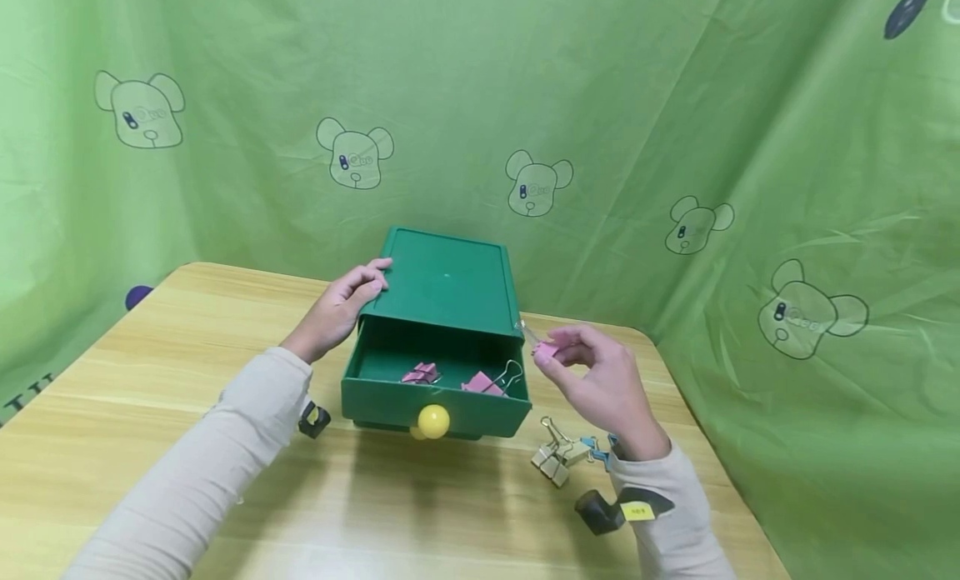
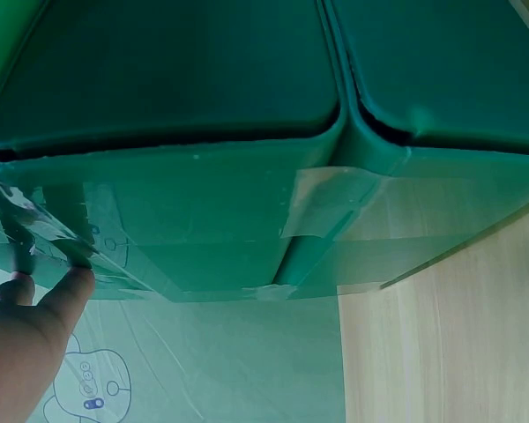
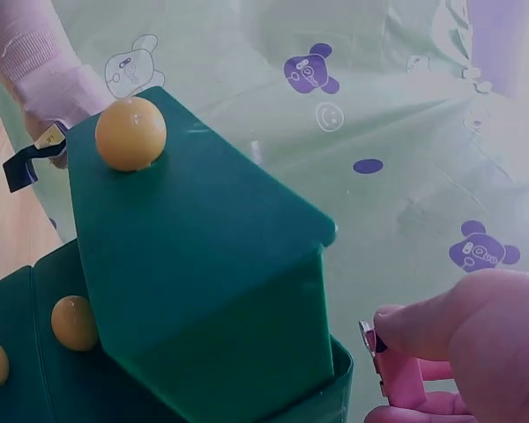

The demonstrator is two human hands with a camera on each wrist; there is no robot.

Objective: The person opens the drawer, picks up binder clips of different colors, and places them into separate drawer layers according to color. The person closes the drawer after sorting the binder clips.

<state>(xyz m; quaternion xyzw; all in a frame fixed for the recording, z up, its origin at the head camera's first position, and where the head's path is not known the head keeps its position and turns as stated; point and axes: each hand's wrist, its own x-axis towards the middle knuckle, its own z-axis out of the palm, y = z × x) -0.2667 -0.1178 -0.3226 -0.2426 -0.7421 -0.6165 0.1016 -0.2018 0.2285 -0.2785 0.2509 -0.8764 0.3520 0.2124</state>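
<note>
A green drawer box (image 1: 450, 272) with yellow knobs stands on the table, its top drawer (image 1: 390, 394) pulled out. Inside that drawer lie a pink binder clip (image 1: 422, 372) on the left and another pink clip (image 1: 483, 384) with a wire handle raised on the right. My left hand (image 1: 341, 301) rests against the box's upper left side, fingers fairly straight; in the left wrist view its thumb (image 2: 69, 295) touches the green wall. Right of the drawer, my right hand (image 1: 600, 376) pinches a pink binder clip (image 3: 398, 374) between thumb and fingers.
On the wooden table (image 1: 187, 355), cream binder clips (image 1: 558, 459) lie right of the box. Blue clips (image 1: 596, 451) sit beside them, partly behind the right wrist. A black wrist camera (image 1: 600, 512) hangs at the right sleeve. Green cloth (image 1: 450, 88) hangs behind the table.
</note>
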